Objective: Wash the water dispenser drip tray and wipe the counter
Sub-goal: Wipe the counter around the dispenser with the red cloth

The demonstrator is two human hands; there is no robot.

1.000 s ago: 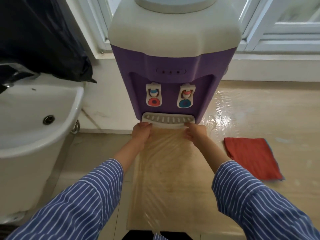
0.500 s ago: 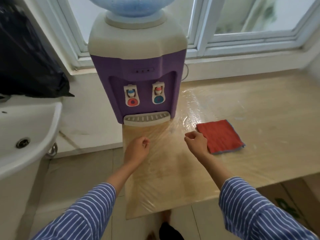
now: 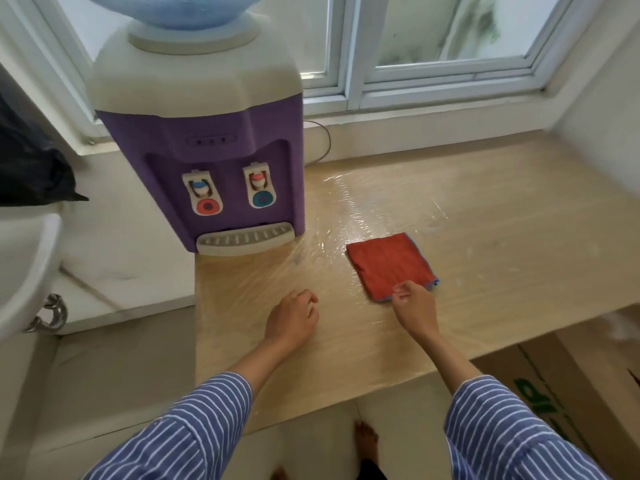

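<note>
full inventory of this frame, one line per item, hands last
water dispenser: 1, purple and white, left end of counter
water bottle: 1, blue, on top of dispenser
drip tray: 1, white, seated at dispenser base
taps: 2, white; left with red disc, right with teal
cloth: 1, red, blue-edged, flat on counter right of dispenser
counter: 1, light wood, film-covered
sink: 1, white, far left
bag: 1, black, above sink
cardboard box: 1, brown, under counter
left hand: loosely curled, empty, over the counter
right hand: at cloth's near edge; contact unclear
</note>
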